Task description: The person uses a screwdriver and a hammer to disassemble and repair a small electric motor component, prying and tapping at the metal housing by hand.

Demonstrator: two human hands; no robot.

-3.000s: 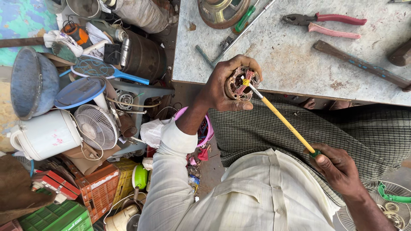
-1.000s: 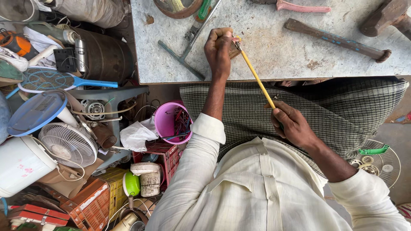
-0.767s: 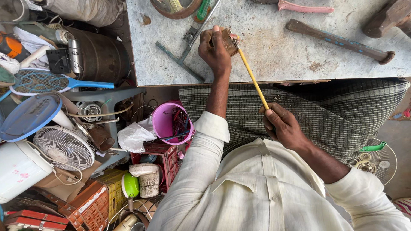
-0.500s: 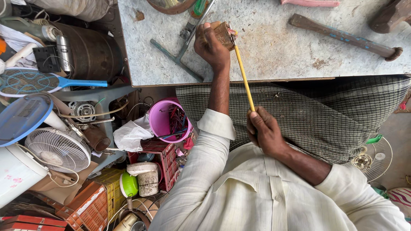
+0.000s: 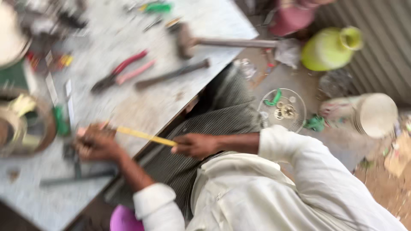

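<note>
My left hand (image 5: 96,143) is closed around a small round metal part that it presses onto the grey bench top (image 5: 128,107); the part is mostly hidden by the fingers and by blur. In my right hand (image 5: 197,145) is the near end of a long yellow-handled tool (image 5: 143,136), whose tip reaches to the left hand. Both hands are over the bench's near edge, above my checked lap cloth.
Red-handled pliers (image 5: 122,70), a dark bar tool (image 5: 171,75) and a hammer (image 5: 231,42) lie further along the bench. A round motor housing (image 5: 25,124) sits at the left. On the floor are a wire fan guard (image 5: 282,109), a yellow-green jug (image 5: 329,49), a white bucket (image 5: 376,113) and a pink tub (image 5: 124,220).
The view has swung sharply and blurred, now showing the floor to my right. My left hand keeps the part on the bench, and my right hand still holds the yellow tool.
</note>
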